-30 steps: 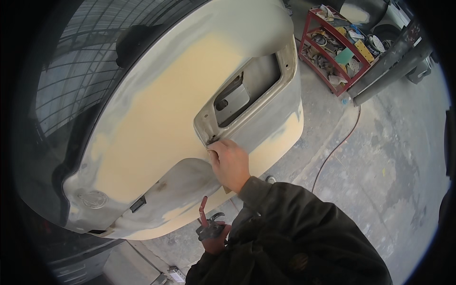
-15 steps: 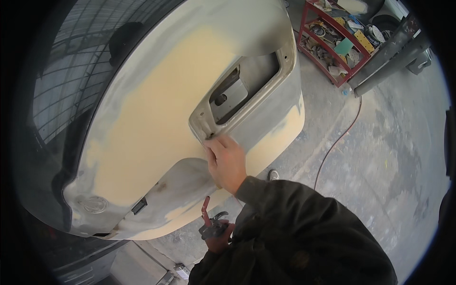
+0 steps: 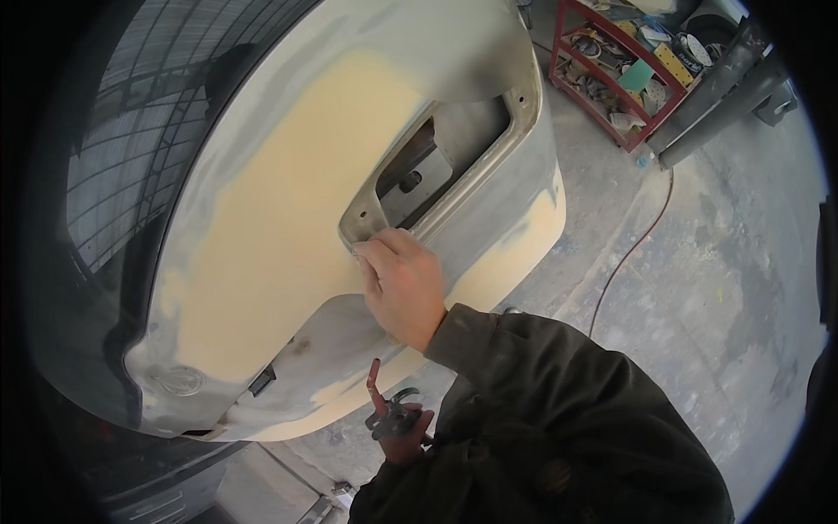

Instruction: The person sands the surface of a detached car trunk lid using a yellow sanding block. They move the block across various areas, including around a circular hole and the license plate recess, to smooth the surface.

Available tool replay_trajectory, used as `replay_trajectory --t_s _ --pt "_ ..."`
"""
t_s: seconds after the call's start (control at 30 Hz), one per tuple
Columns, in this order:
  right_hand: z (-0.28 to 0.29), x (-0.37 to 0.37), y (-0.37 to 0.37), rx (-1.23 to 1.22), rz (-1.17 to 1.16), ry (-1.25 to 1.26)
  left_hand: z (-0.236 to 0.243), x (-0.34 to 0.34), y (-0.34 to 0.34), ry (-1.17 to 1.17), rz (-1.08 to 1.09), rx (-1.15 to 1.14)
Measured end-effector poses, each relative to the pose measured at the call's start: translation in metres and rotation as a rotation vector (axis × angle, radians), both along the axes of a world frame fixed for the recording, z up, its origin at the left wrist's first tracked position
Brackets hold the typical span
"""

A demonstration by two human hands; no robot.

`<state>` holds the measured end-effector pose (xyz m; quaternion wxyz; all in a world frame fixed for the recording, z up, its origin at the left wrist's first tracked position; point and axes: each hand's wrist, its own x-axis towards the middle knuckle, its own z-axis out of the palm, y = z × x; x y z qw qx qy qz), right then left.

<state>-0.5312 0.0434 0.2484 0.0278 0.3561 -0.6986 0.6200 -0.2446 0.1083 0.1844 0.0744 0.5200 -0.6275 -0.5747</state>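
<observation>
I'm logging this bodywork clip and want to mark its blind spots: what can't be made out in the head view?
- Right hand: its palm and fingertips lie flat on the car panel, so whatever may be under them is hidden.
- Left hand: mostly covered by the dark sleeve; the small tool in it is too small to identify.
- Red shelf: its contents are too small and distorted near the rim.

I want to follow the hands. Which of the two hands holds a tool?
The left hand, low by the jacket, holds a small tool with a red handle. The right hand is bare, pressed flat on the panel below the recess.
</observation>
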Motion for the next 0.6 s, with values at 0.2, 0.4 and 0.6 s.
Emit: replay_trajectory --t_s 0.2,0.4,0.6 --pt "-0.008 0.003 0.004 0.016 -0.002 -0.022 0.013 -0.014 -0.001 0.075 0.039 -0.003" --pt "-0.010 0.002 0.003 0.026 -0.018 0.037 -0.010 -0.001 -0.004 -0.028 -0.008 -0.025" --pt "0.018 -0.012 -0.006 -0.086 0.014 0.067 -0.025 -0.006 -0.007 0.096 0.089 -0.052"
